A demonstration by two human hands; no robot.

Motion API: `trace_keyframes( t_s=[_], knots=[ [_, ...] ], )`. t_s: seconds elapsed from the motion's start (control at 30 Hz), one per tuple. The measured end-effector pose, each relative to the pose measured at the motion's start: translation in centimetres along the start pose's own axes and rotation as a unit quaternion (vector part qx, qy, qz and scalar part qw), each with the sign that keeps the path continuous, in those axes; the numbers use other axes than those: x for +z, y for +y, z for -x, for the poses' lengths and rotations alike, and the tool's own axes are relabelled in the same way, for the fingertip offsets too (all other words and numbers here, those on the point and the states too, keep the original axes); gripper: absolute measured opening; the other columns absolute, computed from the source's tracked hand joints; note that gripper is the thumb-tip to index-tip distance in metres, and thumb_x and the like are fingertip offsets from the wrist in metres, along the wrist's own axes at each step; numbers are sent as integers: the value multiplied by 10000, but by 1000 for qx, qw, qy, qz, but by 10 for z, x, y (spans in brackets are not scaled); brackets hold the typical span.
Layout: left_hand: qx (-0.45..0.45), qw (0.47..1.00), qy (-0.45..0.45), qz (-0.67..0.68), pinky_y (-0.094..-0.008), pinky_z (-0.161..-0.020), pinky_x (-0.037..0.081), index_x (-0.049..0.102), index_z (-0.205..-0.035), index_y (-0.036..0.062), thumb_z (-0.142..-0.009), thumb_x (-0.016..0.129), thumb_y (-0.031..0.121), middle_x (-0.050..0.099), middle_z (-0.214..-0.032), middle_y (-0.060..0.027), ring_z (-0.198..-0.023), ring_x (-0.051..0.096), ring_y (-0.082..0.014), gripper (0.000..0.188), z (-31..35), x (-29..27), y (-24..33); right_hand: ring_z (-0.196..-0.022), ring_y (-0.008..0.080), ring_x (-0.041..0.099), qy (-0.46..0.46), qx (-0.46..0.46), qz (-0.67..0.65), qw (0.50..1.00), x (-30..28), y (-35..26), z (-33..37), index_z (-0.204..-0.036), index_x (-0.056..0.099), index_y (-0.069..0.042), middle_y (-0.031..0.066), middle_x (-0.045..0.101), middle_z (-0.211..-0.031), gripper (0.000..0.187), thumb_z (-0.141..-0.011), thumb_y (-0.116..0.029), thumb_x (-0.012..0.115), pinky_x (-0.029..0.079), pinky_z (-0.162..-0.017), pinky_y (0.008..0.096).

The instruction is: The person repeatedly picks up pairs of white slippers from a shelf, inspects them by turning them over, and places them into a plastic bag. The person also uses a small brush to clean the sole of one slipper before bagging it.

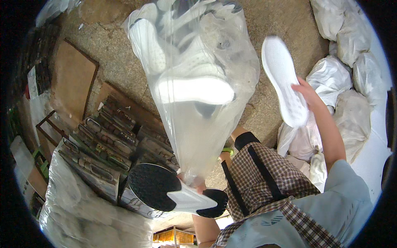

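My left hand point(200, 186) is closed at the gathered neck of a large clear plastic bag point(194, 136), and with it holds a black-and-white shoe sole point(192, 199), tread facing up. That sole covers most of the hand. Inside the bag lie several white shoe soles point(196, 90), some with dark patches. Out to the right, my right hand point(305, 90) grips a loose white shoe sole point(283, 78) by its edge, thumb on the face toward me. This sole is held apart from the bag.
Several filled white plastic bags point(331, 78) are piled along the right. To the left, metal moulds with handles point(103, 140) stand in rows beside a brown board point(73, 78). A big clear-plastic-wrapped bundle point(82, 206) sits at lower left, near a yellow crate point(175, 237).
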State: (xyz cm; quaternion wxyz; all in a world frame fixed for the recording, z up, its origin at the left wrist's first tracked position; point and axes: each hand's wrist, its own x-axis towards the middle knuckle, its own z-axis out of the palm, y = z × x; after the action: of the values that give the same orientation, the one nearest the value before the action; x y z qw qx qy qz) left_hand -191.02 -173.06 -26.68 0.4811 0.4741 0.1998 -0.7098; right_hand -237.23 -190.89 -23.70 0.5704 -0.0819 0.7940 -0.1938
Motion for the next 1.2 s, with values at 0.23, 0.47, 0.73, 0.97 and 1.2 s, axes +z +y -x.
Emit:
trace_keyframes(
  t_s=[0.23,0.47,0.73,0.97,1.2],
  knots=[
    [-15,1000,-20,2,-318,-454,386,505,-835,74,-855,547,297,505,-649,-70,-513,489,-207,228,12,10,-10,-1049,219,532,-424,-41,387,818,51,6,5,-1231,521,7,123,593,-1137,546,-768,-262,628,388,-952,348],
    [-22,999,-27,-1,-322,-450,383,505,-826,73,-853,548,309,506,-646,-73,-508,488,-211,241,18,13,-13,-949,219,586,-306,-216,229,899,263,-27,-75,-1369,351,-88,142,584,-1114,608,-800,-163,551,469,-746,336],
    [-19,1000,-24,5,-327,-444,379,505,-816,73,-851,549,323,507,-642,-75,-504,487,-216,256,5,17,-8,-1107,254,527,-473,-94,485,730,236,-73,-100,-1272,491,-61,170,550,-1213,547,-771,-265,574,398,-917,369],
    [-43,999,-16,13,-331,-440,375,505,-807,73,-849,551,335,507,-639,-77,-500,487,-220,269,26,13,-13,-1136,266,498,-419,-39,484,767,149,-73,-92,-1253,527,-61,148,544,-1230,565,-760,-324,609,360,-965,372],
    [-71,997,-7,21,-336,-435,372,505,-798,72,-846,552,347,508,-635,-79,-495,486,-224,283,46,11,-25,-1069,228,540,-426,-181,465,754,258,-105,-116,-1266,508,-48,149,565,-1196,540,-762,-215,604,415,-896,334]
  ],
)
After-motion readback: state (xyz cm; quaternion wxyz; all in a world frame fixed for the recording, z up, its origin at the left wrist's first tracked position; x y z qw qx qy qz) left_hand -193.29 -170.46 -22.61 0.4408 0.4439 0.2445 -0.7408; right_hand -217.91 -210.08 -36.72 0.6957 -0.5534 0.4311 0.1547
